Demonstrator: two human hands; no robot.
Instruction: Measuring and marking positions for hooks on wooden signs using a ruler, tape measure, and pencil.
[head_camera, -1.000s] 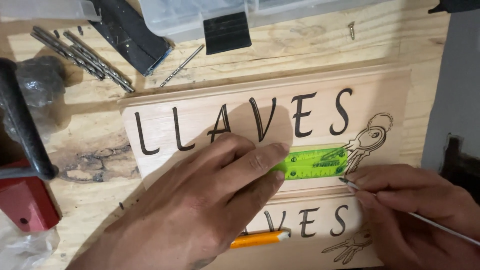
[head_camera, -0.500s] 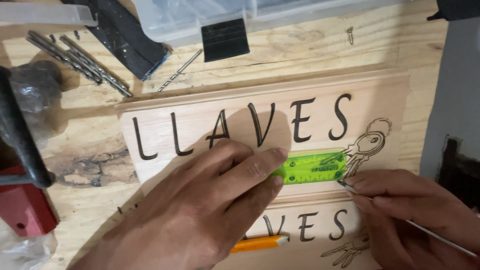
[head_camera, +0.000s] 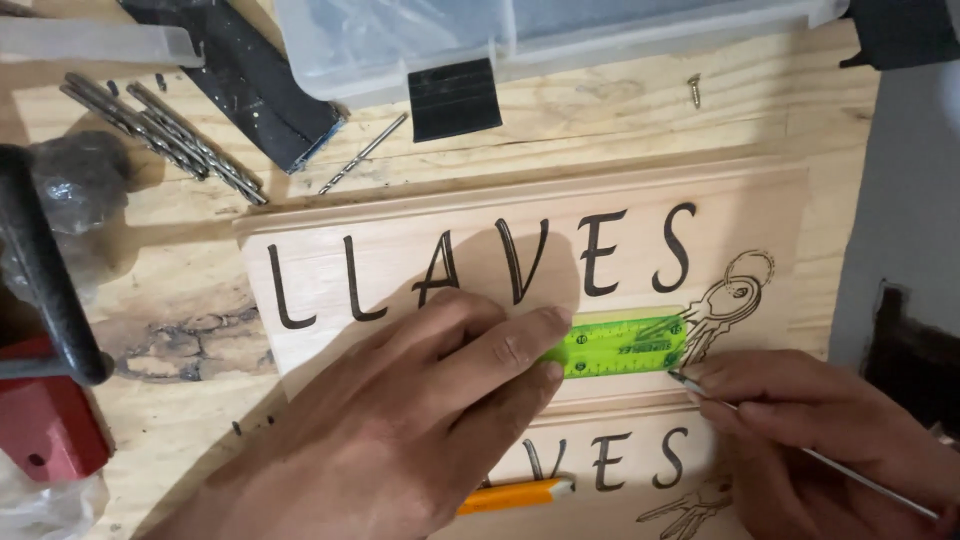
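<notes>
I press my left hand (head_camera: 420, 420) flat on the green ruler (head_camera: 622, 347), mid-frame. My right hand (head_camera: 820, 430) pinches a thin scriber (head_camera: 800, 450); keep the ruler steady on the wooden sign (head_camera: 400, 250).

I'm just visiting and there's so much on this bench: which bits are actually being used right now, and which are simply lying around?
In use:
- left hand pressing down the green ruler
- right hand holding a thin scribe at the ruler's end
- upper wooden sign under the ruler

Lying about:
- drill bits
- loose screw
- clear plastic case
- orange pencil
- red clamp
</notes>
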